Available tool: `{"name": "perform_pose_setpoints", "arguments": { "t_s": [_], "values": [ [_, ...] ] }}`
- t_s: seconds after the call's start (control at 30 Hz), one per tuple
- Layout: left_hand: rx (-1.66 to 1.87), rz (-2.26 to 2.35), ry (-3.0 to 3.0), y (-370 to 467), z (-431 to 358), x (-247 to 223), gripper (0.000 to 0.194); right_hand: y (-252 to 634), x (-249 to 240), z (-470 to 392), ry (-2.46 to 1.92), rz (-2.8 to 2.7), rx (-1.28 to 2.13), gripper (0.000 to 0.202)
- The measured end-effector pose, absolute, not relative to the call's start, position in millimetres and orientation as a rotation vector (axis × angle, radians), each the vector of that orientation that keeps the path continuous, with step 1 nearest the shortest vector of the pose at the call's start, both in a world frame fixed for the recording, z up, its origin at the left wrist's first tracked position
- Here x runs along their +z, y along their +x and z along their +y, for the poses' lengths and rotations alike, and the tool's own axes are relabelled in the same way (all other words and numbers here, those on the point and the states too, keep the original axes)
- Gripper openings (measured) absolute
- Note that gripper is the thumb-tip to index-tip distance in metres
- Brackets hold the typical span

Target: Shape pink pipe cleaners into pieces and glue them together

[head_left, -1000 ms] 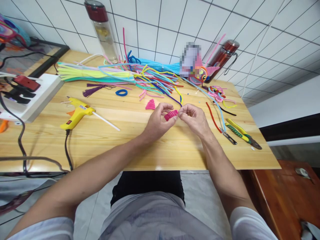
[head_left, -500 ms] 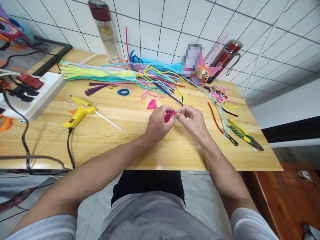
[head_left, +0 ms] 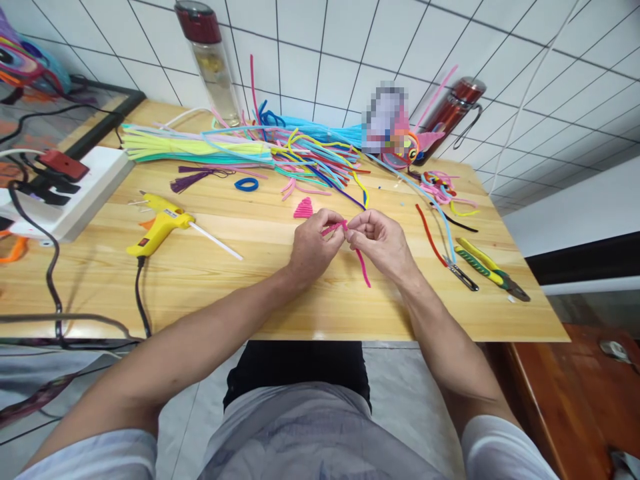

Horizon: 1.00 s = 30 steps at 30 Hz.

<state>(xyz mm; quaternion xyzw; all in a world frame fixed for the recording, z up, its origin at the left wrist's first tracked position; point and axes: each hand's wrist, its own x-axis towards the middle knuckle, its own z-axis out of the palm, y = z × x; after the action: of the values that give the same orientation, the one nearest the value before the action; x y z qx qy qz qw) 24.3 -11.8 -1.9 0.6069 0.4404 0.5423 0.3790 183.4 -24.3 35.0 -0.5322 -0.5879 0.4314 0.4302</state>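
Over the middle of the table, my left hand [head_left: 315,247] and my right hand [head_left: 379,241] meet at the fingertips, both closed on a magenta pipe cleaner [head_left: 363,270]. Its free end hangs down below my right fingers. The folded part sits between my left thumb and fingers and is mostly covered by them. Just beyond my left hand lies a ribbed magenta pipe-cleaner triangle [head_left: 303,209], flat on the wood.
At left are a yellow glue gun [head_left: 163,223] and a white power strip [head_left: 75,200]. Bundled pipe cleaners [head_left: 200,143] run along the back, near a glass bottle [head_left: 213,73]. On the right lie black snips [head_left: 463,275], pliers [head_left: 493,270] and a red pipe cleaner [head_left: 430,233].
The magenta piece has turned in my fingers, so its ribbed face shows less. A loose magenta end now hangs below my right hand. The hands shifted slightly left.
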Motion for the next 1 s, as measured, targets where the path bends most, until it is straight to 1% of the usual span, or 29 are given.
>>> {"name": "perform_pose_setpoints", "arguments": {
  "t_s": [0.13, 0.4, 0.67, 1.0],
  "values": [
    [1.403, 1.124, 1.565, 24.5, -10.5, -2.9, 0.007, 183.1, 35.4, -23.9, -1.327, -1.468, 1.073, 0.025],
    [1.37, 1.006, 1.431, 26.4, -6.2, -10.1, 0.002, 187.2, 27.5, -16.5, -1.329, -1.505, 0.929, 0.016],
    [1.276, 0.837, 1.217, 27.5, -3.3, -9.1, 0.018, 190.2, 25.6, -15.3, -1.356, -1.571, 0.81, 0.009],
    [1.225, 0.8, 1.147, 26.9, -4.2, -5.5, 0.025, 191.7, 29.3, -17.6, -1.366, -1.719, 0.595, 0.006]
  ]
}}
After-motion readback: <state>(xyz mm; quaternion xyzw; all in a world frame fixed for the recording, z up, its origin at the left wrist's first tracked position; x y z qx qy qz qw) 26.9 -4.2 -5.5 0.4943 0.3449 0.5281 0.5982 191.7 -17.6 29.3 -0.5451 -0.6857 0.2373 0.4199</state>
